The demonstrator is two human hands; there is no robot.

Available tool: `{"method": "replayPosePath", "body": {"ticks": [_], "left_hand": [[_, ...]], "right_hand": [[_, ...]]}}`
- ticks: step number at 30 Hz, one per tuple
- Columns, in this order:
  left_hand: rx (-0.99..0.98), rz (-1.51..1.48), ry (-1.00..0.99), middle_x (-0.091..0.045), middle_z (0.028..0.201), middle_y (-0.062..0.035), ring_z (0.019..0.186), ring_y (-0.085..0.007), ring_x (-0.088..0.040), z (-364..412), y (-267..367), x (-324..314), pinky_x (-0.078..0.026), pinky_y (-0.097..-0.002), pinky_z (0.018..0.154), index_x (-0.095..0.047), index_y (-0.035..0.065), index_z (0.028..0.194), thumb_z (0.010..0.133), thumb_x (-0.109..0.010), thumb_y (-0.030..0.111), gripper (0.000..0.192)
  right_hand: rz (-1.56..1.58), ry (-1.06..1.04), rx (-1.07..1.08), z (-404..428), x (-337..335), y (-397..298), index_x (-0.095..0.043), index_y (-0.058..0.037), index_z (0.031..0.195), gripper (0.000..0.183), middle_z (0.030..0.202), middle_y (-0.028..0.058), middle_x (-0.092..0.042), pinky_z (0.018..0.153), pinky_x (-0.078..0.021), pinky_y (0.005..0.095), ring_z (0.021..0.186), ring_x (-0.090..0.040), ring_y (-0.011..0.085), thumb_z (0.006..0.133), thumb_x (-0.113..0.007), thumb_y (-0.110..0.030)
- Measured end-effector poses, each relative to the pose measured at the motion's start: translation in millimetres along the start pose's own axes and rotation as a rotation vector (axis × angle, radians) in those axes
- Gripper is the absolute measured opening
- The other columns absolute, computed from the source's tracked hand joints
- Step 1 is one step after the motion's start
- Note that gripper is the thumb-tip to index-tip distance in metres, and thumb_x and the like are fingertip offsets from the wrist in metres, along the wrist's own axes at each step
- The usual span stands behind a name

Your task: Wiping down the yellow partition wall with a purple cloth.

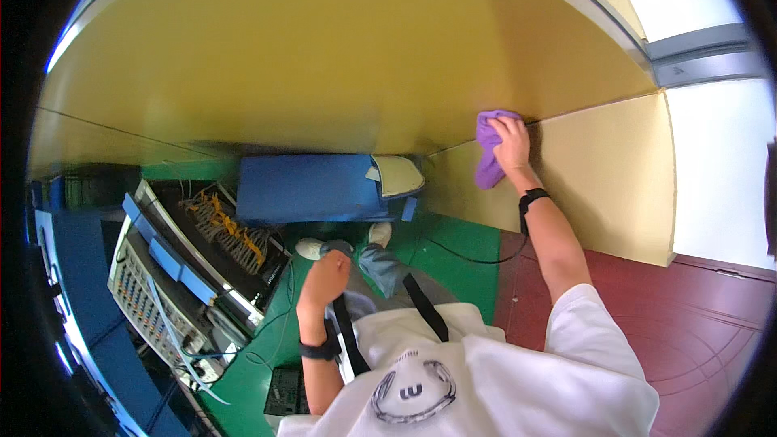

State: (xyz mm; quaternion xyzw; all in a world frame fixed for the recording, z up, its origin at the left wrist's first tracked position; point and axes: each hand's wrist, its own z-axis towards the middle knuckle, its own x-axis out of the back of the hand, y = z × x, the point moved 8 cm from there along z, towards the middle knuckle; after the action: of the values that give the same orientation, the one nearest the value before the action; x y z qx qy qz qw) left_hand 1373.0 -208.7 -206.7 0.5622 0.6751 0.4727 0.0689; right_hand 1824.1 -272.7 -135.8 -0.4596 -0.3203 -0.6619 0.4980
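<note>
My right hand (514, 144) presses a purple cloth (489, 165) against the yellow wall panelling (376, 60), at the seam where two panels meet. The cloth hangs down a little below my fingers. My left hand (328, 276) is curled in front of my body, touching nothing I can make out; whether anything is inside its fingers is hidden. A black band is around each wrist, and a cable trails from the right one.
A blue box-like object (309, 187) stands at the wall before my feet. Left of it are an audio mixer (159, 300) and a black rack with bundled cables (227, 227). Cables cross the green floor (467, 249). A dark red door-like panel (661, 309) lies at the right.
</note>
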Motion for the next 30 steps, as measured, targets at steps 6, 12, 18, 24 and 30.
{"method": "replayPosePath", "body": {"ticks": [6,12,18,24,30], "left_hand": [[-0.228,0.002,0.105,-0.065,0.089,-0.025,0.084,-0.0421,-0.064,34.6,55.7,19.0,-0.051,-0.0436,0.073,-0.062,-0.0025,0.094,0.093,-0.053,0.018,0.022],[-0.116,-0.187,0.098,-0.066,0.087,-0.0234,0.086,-0.0356,-0.067,43.9,75.9,20.3,-0.051,-0.0365,0.072,-0.063,-0.0028,0.1,0.096,-0.052,0.015,0.021],[0.052,0.041,-0.146,-0.067,0.099,-0.0213,0.089,-0.0351,-0.066,5.7,12.1,-4.7,-0.052,-0.0386,0.077,-0.062,0.0019,0.108,0.095,-0.054,0.021,0.025],[0.149,-0.027,-0.08,-0.068,0.096,-0.0196,0.09,-0.0359,-0.068,-4.8,-54.6,25.8,-0.053,-0.0386,0.076,-0.063,0.0045,0.106,0.095,-0.052,0.017,0.02],[-0.014,0.053,-0.097,-0.068,0.094,-0.0174,0.087,-0.0313,-0.067,34.9,-1.4,42.2,-0.051,-0.0359,0.074,-0.061,0.0007,0.105,0.097,-0.052,0.019,0.022]], "right_hand": [[0.097,0.342,0.056,38.8,81.3,-21.5,-0.064,-0.0115,0.108,0.045,0.107,0.0102,-0.056,0.087,-0.0487,0.0425,0.098,-0.057,0.0322,0.065,-0.077,-0.007],[0.165,0.227,0.201,50.1,-0.4,-80.1,-0.065,-0.0147,0.105,0.03,0.098,0.0049,-0.061,0.079,-0.0493,0.0394,0.089,-0.06,0.0272,0.076,-0.066,-0.011],[0.078,-0.223,0.312,7.4,-128.8,-91.7,-0.067,-0.0155,0.106,0.029,0.109,0.0005,-0.063,0.085,-0.0466,0.0359,0.098,-0.058,0.0206,0.08,-0.055,-0.013],[0.101,-0.063,-0.174,-30.2,-76.5,-1.3,-0.066,-0.0097,0.107,0.038,0.111,0.0058,-0.062,0.089,-0.0468,0.0404,0.106,-0.056,0.0288,0.073,-0.055,0.004],[0.083,0.241,-0.136,3.6,38.6,-5.5,-0.065,-0.0114,0.105,0.039,0.11,0.0051,-0.061,0.088,-0.048,0.041,0.102,-0.057,0.0292,0.069,-0.062,0.003]]}}
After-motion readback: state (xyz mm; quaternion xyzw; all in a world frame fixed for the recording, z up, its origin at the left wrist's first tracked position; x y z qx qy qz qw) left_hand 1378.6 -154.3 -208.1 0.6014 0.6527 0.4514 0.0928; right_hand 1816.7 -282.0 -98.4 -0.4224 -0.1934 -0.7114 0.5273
